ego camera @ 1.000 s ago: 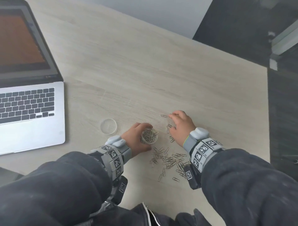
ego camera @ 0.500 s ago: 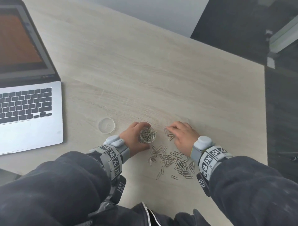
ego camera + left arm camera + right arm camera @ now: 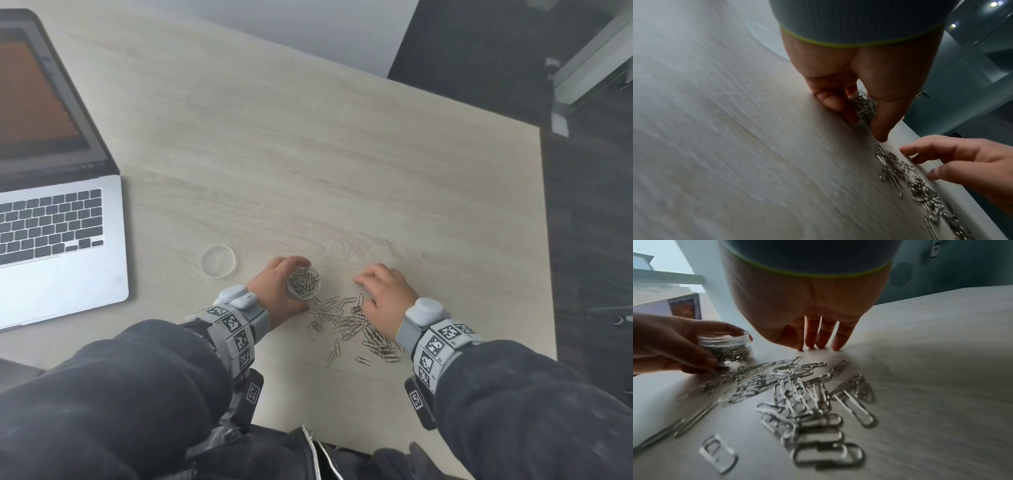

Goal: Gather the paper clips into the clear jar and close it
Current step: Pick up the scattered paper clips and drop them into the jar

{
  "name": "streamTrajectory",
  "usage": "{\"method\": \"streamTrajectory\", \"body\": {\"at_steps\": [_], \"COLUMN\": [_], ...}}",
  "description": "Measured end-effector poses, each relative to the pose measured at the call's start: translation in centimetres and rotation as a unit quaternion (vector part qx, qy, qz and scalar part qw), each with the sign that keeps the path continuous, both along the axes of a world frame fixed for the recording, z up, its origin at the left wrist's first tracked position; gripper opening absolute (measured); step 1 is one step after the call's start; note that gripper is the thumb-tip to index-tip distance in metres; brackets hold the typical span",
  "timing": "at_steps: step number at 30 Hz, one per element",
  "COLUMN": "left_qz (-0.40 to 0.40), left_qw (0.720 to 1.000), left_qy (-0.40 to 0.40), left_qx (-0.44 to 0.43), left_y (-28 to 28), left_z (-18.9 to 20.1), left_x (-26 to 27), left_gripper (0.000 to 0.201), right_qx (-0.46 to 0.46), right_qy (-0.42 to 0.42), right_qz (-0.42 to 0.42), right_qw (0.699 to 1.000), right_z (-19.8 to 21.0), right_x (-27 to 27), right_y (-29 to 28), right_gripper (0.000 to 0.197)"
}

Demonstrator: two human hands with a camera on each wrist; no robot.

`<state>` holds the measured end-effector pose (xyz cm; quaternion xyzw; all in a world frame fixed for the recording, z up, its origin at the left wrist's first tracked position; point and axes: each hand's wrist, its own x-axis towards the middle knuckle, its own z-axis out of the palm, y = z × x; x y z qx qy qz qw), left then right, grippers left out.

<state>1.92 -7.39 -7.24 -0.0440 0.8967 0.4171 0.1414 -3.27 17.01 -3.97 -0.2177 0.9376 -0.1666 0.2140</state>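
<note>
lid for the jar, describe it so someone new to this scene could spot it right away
Start at the laptop on the table's left. Just right of its front corner lies the lid, flat on the wood, left of the jar. It is a clear, empty disc.

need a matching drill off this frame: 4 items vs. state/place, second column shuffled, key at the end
Column 1
1. small clear plastic jar
2. round clear lid
3. loose silver wire paper clips
4. open silver laptop

Column 2
A. lying alone on the pale wood table, left of the left hand
B. scattered beside the right hand
C. at the table's left edge
D. upright, uncapped, gripped by the left hand

Pairs: 1-D, 2-A, 3-B, 4-C
</note>
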Motion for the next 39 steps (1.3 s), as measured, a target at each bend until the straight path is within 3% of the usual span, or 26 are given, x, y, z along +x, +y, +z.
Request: {"method": "streamTrajectory", "body": {"at_steps": [5, 12, 23, 29, 35, 39], "left_qz": [0.003, 0.069, 0.096, 0.106, 0.11, 0.11], "left_qw": [1.0, 0.997, 0.994, 0.993, 0.993, 0.993], "left_qy": [-0.001, 0.008, 0.009, -0.002, -0.012, -0.014], "left_qx": [0.004, 0.036, 0.06, 0.047, 0.046, 0.04], "left_y": [0.0, -1.1, -1.8, -1.8, -1.3, -1.1], "left_z": [-0.1, 0.0, 0.2, 0.2, 0.4, 0.3], "left_x": [0.1, 0.6, 1.5, 1.3, 1.1, 0.9], "left_gripper": [0.073, 0.075, 0.076, 0.075, 0.072, 0.07], "right_qx": [-0.006, -0.046, 0.077, 0.039, 0.036, 0.0], "right_qy": [-0.043, -0.004, 0.008, 0.019, 0.007, 0.013], "right_qz": [0.076, 0.066, 0.2, 0.215, 0.196, 0.173], "right_qw": [0.996, 0.997, 0.977, 0.976, 0.98, 0.985], "right_z": [-0.1, 0.5, 0.4, -0.5, 0.1, 0.8], "right_x": [2.5, 2.0, 2.5, 3.0, 2.7, 3.3], "right_y": [0.8, -1.2, -7.5, -4.8, 0.2, 0.1], "right_gripper": [0.052, 0.045, 0.033, 0.009, 0.006, 0.009]}}
